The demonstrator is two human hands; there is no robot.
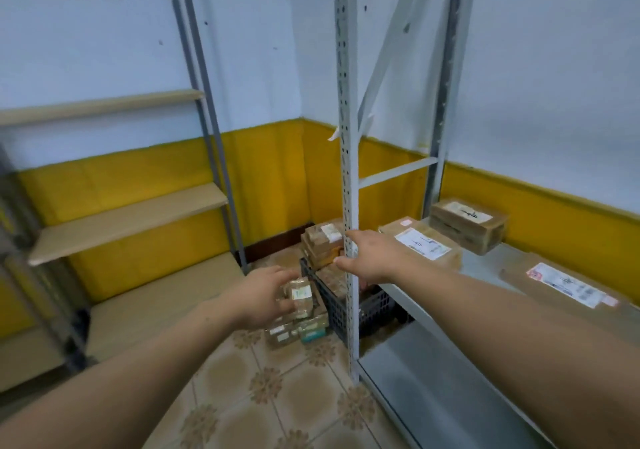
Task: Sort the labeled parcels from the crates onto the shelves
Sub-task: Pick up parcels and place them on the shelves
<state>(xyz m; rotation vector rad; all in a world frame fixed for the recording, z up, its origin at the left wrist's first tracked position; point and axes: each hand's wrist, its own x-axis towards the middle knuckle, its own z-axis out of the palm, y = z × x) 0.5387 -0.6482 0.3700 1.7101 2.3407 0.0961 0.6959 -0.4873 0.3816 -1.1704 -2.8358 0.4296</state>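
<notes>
white walls with a yellow lower band meet in a corner above a tiled floor (277, 396) patterned with brown rosettes. wooden shelves (131, 220) on grey posts line the left wall. a grey metal rack stands on the right, its perforated upright (348, 137) rising through the middle of the view.

three labelled brown parcels lie on the rack's metal shelf (485, 268): a flat one (424, 246) near the upright, a blocky one (467, 225) at the back by the wall, and a long one (568, 289) to the right. a dark crate (332, 303) sits on the floor behind the upright, with a stack of parcels (323, 244) rising from it. more small packets (298, 331) lie heaped on the tiles just beside it.

the left hand (263, 296) grips a small labelled parcel (300, 297) above that heap, fingers curled round it. the right hand (372, 254) reaches toward the upright with fingers spread and straight, holding nothing.

the upright crosses the right fingertips, so i cannot tell whether they touch it. it also hides part of the crate. label text is too blurred to read, and the left edge of the view is smeared.
</notes>
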